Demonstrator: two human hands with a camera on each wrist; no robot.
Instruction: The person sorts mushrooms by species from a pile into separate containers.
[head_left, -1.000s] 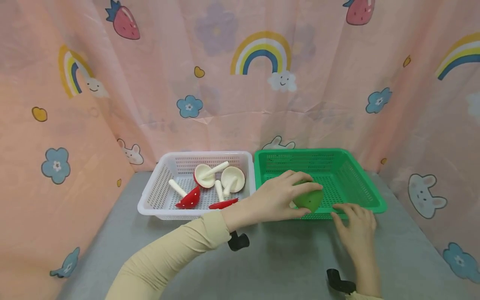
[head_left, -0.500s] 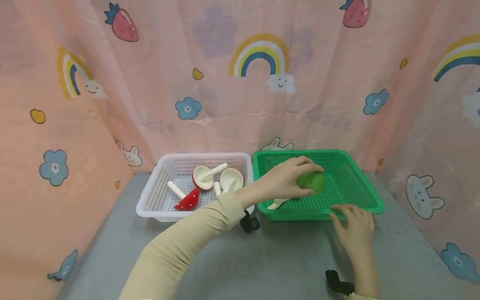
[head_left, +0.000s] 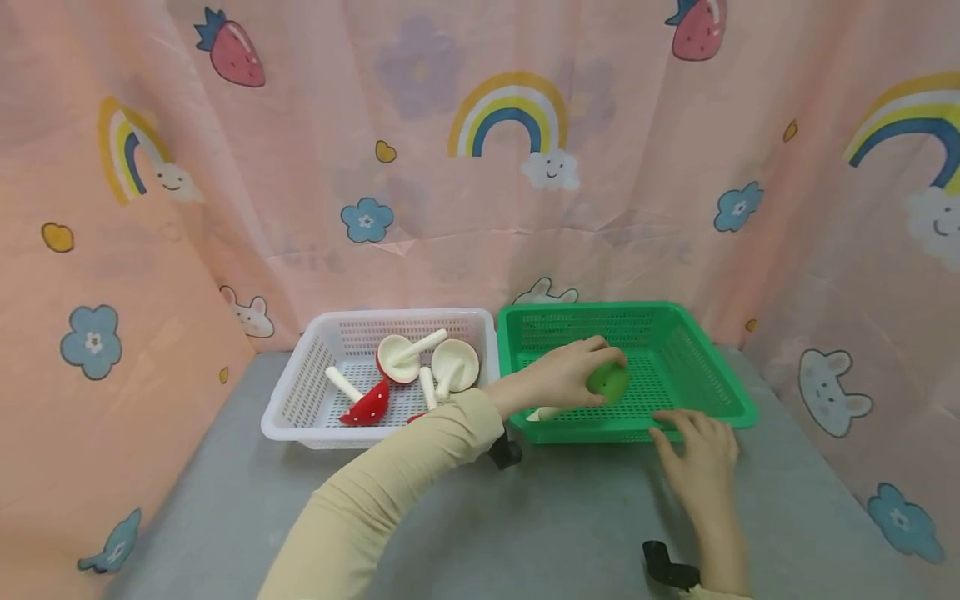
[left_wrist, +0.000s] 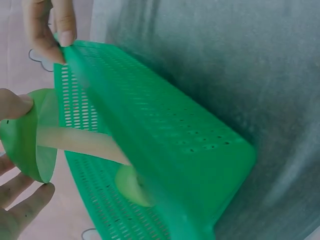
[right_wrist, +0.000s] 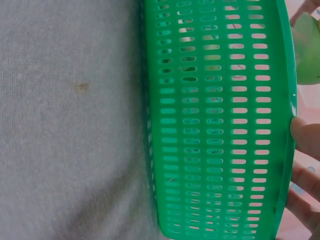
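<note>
My left hand (head_left: 566, 375) holds a toy mushroom (head_left: 609, 383) by its green cap, over the green basket (head_left: 723, 400). In the left wrist view, the pale stem of this mushroom (left_wrist: 82, 142) points down past the basket's rim. A second pale green rounded piece (left_wrist: 134, 186) lies inside, partly hidden by the wall. A cream piece (head_left: 543, 413) shows below my left wrist; its other end is hidden. My right hand (head_left: 701, 458) grips the front rim of the basket near its right corner, thumb and fingers on either side of the rim (right_wrist: 292, 105).
Left of the green basket stands a white basket (head_left: 281, 412). Several toy mushrooms with red, white-dotted caps (head_left: 367, 406) and cream stems lie in it. Both baskets are on a grey cloth-covered table (head_left: 547, 508). A pink patterned curtain (head_left: 315, 167) hangs behind and at both sides.
My left hand has carried the green mushroom from the front rim further back over the green basket, then slightly lower. The cream piece has come into sight. My right hand stays on the rim.
</note>
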